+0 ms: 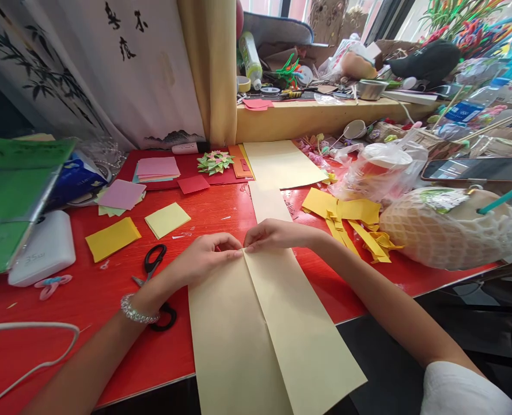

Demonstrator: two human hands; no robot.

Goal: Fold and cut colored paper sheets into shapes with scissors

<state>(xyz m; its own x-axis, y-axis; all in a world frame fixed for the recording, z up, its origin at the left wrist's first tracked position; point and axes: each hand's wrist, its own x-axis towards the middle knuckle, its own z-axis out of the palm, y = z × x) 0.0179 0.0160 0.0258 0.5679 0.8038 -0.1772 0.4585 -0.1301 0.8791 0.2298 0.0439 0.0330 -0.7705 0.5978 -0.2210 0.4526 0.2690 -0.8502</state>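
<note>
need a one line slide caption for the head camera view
Left hand and right hand hold pale yellow paper at a red table, black-handled scissors lying nearby.

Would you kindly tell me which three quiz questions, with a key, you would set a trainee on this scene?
1. Short answer: What do the left hand and the right hand both hold near its far edge?
2. True or false: The left forearm crosses in front of the scissors, hiding part of them.
3. Multiple choice: What colour is the straw in the net-wrapped item on the right?
A) Red
B) Turquoise
C) Black

Key:
1. The large cream paper.
2. True.
3. B.
</note>
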